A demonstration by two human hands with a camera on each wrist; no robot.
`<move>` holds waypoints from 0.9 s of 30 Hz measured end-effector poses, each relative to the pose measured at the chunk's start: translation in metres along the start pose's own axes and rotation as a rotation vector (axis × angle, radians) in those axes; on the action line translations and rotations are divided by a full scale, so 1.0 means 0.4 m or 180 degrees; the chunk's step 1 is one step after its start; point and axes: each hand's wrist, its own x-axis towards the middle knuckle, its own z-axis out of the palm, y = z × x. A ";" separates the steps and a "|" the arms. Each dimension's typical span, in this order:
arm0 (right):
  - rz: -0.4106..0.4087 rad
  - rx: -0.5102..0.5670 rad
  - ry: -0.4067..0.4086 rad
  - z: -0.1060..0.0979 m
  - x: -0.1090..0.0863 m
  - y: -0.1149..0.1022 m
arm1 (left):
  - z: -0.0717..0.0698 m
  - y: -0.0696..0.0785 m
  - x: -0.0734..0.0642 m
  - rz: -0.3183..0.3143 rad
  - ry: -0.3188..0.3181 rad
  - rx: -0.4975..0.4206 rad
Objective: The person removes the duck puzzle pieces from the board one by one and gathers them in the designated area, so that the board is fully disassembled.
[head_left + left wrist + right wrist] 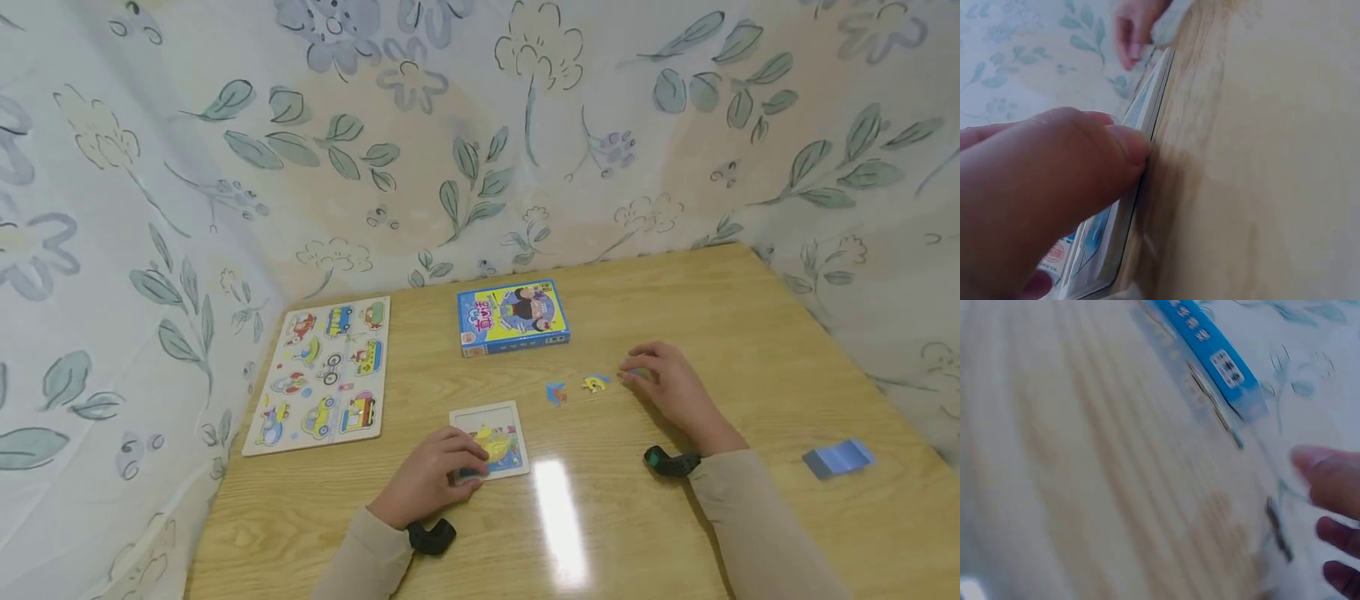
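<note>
My left hand holds the left side of a small framed jigsaw puzzle, which lies on the table with a yellow and blue picture partly filled in. The left wrist view shows the thumb against the edge of the puzzle board. My right hand hovers over a loose puzzle piece, its fingers partly covering it. In the right wrist view, the fingers stand apart from a piece on the table. Two more pieces, one blue and orange, one yellow and blue, lie to the left.
A blue and yellow box lies behind the pieces. At the left is a larger picture board with vehicles and toys. A folded blue strip lies at the right. Floral cloth hangs behind the wooden table.
</note>
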 end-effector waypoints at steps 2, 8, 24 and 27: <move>-0.0198 0.0013 0.0181 0.012 0.013 -0.054 | 0.000 0.002 -0.004 -0.0031 0.0020 0.0104; -0.0500 0.0573 -0.0488 0.125 0.039 -0.292 | -0.006 -0.004 -0.015 -0.0078 0.0043 0.0308; -0.0882 -0.0046 -0.1235 0.338 0.016 -0.441 | -0.010 -0.020 -0.028 0.0132 -0.0017 0.0454; -0.0855 -0.0118 -0.1193 0.344 0.027 -0.447 | -0.016 -0.029 -0.027 0.0150 0.0028 0.0482</move>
